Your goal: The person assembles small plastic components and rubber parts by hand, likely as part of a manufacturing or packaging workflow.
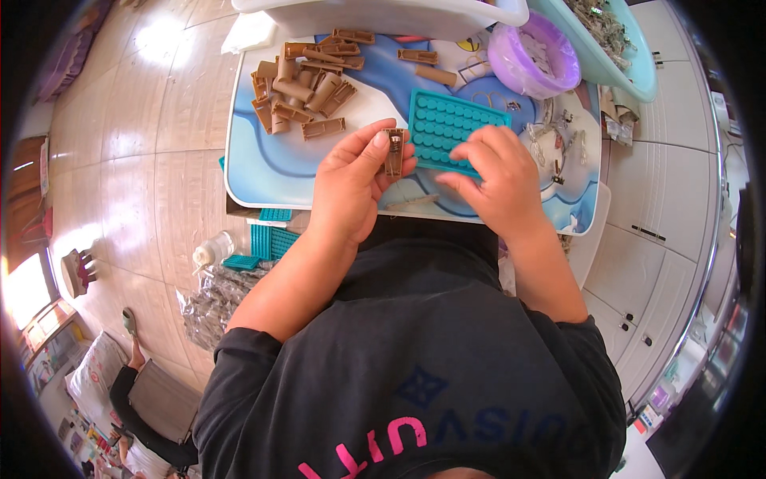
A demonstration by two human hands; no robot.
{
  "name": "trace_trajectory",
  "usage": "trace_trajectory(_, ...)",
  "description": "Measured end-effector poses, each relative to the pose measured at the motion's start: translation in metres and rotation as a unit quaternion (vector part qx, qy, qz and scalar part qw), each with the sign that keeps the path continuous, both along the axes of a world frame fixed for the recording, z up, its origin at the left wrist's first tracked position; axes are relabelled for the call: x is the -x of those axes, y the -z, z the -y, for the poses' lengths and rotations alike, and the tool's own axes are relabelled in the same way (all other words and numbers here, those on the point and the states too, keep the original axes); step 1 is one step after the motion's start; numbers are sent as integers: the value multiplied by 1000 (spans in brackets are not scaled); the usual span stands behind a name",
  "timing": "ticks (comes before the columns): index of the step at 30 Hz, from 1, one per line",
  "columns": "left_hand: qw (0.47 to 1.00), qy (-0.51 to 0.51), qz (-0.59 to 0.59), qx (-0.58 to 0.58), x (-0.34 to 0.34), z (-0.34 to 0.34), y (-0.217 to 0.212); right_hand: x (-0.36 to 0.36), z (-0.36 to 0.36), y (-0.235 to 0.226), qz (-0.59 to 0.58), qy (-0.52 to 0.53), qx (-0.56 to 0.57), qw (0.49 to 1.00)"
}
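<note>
My left hand (pixel 351 180) holds a small brown plastic clip piece (pixel 394 152) upright between thumb and fingers, above the near part of a small blue-and-white table (pixel 255 172). My right hand (pixel 493 180) rests on the near edge of a teal tray with round holes (pixel 447 120), fingers bent; whether it grips anything small I cannot tell. A pile of several brown plastic pieces (pixel 303 88) lies on the table's far left. Small metal springs (pixel 550 148) are scattered to the right of the teal tray.
A purple bowl (pixel 533 56) stands at the far right of the table, a white tub (pixel 383 16) and a pale green tub (pixel 606 48) beyond it. More teal trays (pixel 267 239) and clear bags (pixel 215 299) lie on the floor to the left. White cabinets (pixel 654 263) stand at right.
</note>
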State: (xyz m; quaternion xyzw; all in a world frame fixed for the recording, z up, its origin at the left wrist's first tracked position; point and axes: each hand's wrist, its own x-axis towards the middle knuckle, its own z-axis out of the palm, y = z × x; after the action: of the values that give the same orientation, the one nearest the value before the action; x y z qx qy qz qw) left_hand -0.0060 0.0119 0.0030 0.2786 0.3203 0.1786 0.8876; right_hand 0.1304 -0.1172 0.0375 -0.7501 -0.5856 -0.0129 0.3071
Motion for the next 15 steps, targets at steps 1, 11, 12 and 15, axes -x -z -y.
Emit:
trace_trajectory(1, 1000, 0, 6, -4, 0, 0, 2, -1, 8, 1, 26, 12, 56, 998)
trace_trajectory(11, 999, -37, 20, 5, 0, -3, 3, -9, 21, -5, -92, 93, 40, 991)
trace_trajectory(12, 999, -37, 20, 5, 0, -3, 3, -10, 20, -9, -92, 93, 39, 991)
trace_trajectory(15, 999, -45, 25, 6, 1, -2, 3, -15, 12, -23, -2, 98, -29, 995)
